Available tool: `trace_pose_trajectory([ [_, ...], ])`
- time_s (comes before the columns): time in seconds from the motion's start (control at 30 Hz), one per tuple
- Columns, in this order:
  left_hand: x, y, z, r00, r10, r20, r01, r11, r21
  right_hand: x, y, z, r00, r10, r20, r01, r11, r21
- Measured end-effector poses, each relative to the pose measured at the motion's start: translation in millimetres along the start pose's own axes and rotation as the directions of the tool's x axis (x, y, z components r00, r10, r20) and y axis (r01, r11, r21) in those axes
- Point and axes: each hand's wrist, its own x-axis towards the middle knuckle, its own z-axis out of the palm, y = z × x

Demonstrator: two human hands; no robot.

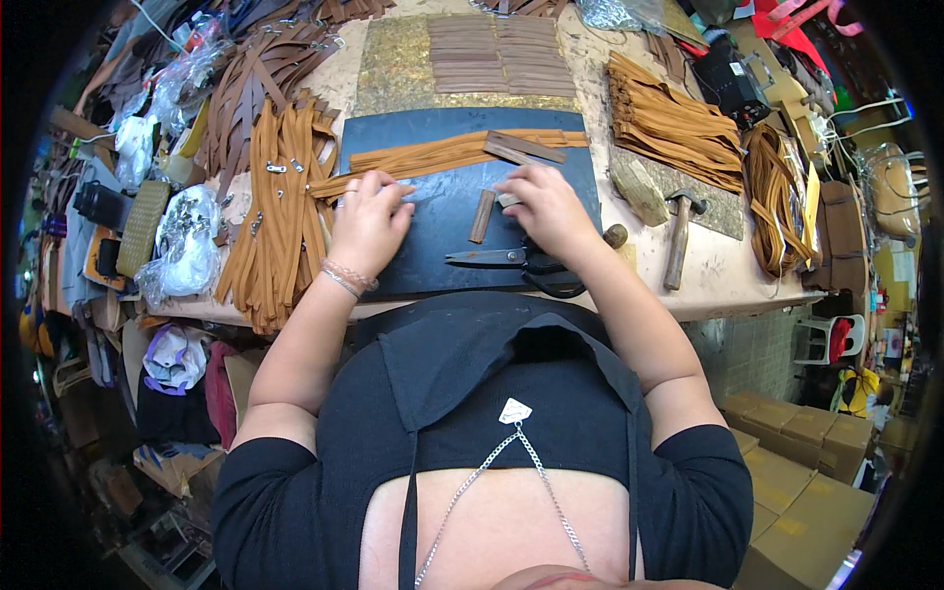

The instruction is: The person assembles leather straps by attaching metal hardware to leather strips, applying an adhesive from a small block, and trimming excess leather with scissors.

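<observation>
My left hand (372, 218) has its fingers curled down at the end of an orange-brown zipper (418, 158) lying across a dark cutting mat (433, 251). My right hand (551, 208) is pinched at the mat's right side, with a small greyish piece at its fingertips, mostly hidden. Just left of those fingers lies a short brown strip (482, 216). Two more brown strips (524, 147) rest over the zippers, beyond my right hand. Scissors (492, 258) lie on the mat's near part, their handles partly under my right wrist.
Zippers with metal pulls (285, 216) hang over the table edge at left. A zipper bundle (674, 123) and a hammer (678, 236) lie at right, beside a worn block (639, 192). Rows of brown strips (501, 54) cover a board at the back. Cardboard boxes (811, 511) stand lower right.
</observation>
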Motion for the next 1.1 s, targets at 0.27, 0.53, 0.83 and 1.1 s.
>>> trace_pose_trajectory([
  [0.27,3,24,14,0.991,0.057,0.118,-0.053,0.998,-0.036,21,-22,6,0.911,-0.171,0.375,0.229,0.967,-0.115],
  [0.53,9,51,2,0.991,-0.117,0.062,0.132,0.837,-0.53,11,-45,-4,0.927,0.265,0.265,-0.374,0.621,0.689],
  [0.83,14,56,-18,0.974,0.186,-0.133,-0.211,0.954,-0.214,-5,-69,-21,0.91,0.353,0.218,-0.371,0.458,0.808],
  [1.1,-3,54,-50,0.818,0.182,0.546,-0.11,0.981,-0.162,-14,-62,-24,0.864,0.356,0.357,-0.396,0.042,0.917],
])
